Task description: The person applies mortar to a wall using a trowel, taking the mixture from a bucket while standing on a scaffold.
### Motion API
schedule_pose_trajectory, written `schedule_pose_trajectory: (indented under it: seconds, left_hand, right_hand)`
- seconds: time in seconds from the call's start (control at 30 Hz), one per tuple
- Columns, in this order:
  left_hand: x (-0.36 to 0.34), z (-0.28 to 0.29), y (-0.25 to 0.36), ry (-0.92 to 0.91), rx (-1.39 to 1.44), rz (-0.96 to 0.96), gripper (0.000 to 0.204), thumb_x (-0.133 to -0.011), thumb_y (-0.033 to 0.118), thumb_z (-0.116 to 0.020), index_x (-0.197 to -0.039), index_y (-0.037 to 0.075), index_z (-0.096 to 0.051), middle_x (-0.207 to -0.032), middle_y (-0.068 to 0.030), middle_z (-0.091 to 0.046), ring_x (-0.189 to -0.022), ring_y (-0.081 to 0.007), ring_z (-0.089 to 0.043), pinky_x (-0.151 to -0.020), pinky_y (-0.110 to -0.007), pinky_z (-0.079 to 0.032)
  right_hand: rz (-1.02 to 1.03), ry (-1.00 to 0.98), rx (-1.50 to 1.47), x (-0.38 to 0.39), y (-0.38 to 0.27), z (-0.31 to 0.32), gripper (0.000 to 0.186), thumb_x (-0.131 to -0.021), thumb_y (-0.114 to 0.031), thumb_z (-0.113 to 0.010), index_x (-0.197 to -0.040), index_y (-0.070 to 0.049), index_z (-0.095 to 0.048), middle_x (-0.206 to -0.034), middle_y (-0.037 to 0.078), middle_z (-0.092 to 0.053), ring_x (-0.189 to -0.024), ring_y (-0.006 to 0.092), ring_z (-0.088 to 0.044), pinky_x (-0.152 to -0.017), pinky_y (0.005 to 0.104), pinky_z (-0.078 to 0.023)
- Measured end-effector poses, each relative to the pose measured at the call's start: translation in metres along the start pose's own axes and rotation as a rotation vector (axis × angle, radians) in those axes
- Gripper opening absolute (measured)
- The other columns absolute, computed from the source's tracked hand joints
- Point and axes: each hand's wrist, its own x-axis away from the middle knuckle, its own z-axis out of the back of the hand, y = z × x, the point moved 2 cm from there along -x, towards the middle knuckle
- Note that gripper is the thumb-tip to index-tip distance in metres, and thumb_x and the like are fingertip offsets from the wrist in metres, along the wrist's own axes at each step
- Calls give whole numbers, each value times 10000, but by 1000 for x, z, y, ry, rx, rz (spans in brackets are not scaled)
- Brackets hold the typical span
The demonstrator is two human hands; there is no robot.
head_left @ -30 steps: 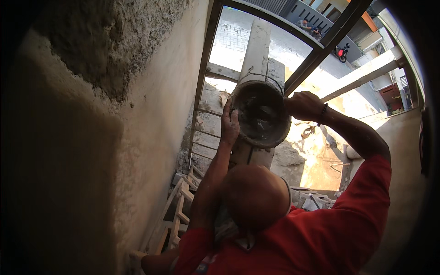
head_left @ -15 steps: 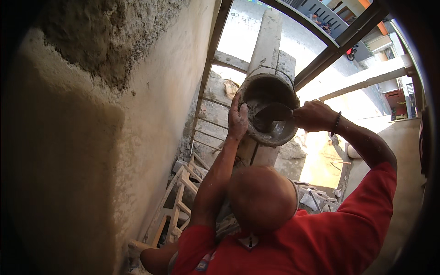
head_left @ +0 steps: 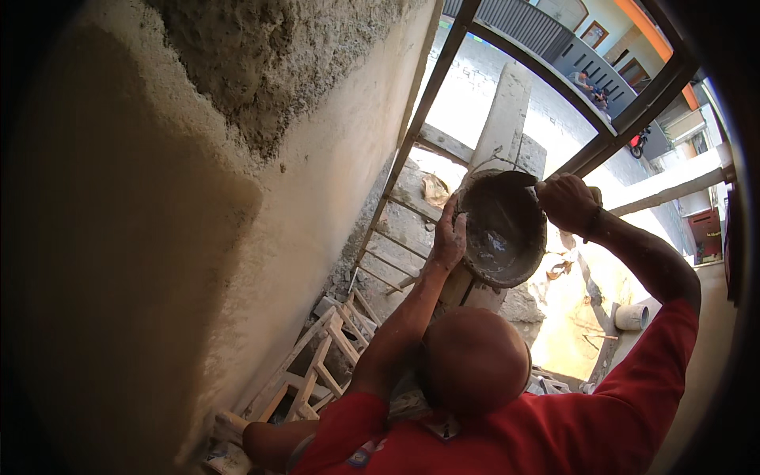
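Observation:
A dark round bucket (head_left: pixel 541 252), its rim crusted with mortar, rests tilted on wooden planks (head_left: pixel 508 107) and opens toward me. Wet grey mortar (head_left: pixel 497 241) glistens inside. My left hand (head_left: pixel 450 237) grips the bucket's left rim, thumb at the inner edge. At the far right rim, my right hand (head_left: pixel 566 199) is closed round the handle of a trowel; the handle's end sticks out behind the fist. The dark trowel blade (head_left: pixel 518 180) lies by the far rim, partly lost in shadow. A thin wire handle (head_left: pixel 499 161) arches behind the bucket.
A plastered wall (head_left: pixel 317 174) with a rough bare patch rises along my left. Wooden framing (head_left: pixel 336 348) stands below it. Dark frame bars (head_left: pixel 546 65) cross ahead, with a white beam (head_left: pixel 673 188) to the right. A pale bucket (head_left: pixel 632 317) lies on the ground below.
My right hand has lifted the trowel from the mortar to the bucket's far right rim. The left hand keeps its hold. The whole view has shifted, so the scene sits farther right and lower.

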Motion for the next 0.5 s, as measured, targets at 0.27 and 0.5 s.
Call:
schedule_pose_trajectory:
  seconds: [0.27, 0.5]
  left_hand:
    - [4, -6, -12, 93, 118, 2, 464, -914, -9, -419, -1376, -40, -401, -1328, -147, -508, -1241, -203, -467, -1074, -312, -324]
    - [7, -14, -9, 171, 69, 67, 442, -910, 18, -448, -1346, -54, -430, -1316, -175, -525, -1241, -227, -482, -1071, -326, -339]
  right_hand:
    - [214, -533, 120, -54, -45, -60, 159, -754, -167, -595, -777, -68, -717, -847, 118, -710, -824, 262, -698, -742, 386, -552]
    - [116, -1090, -142, -65, -1, -106, 215, -821, -214, -596, -966, -71, -665, -893, 79, -648, -784, 191, -629, -674, 346, -514]
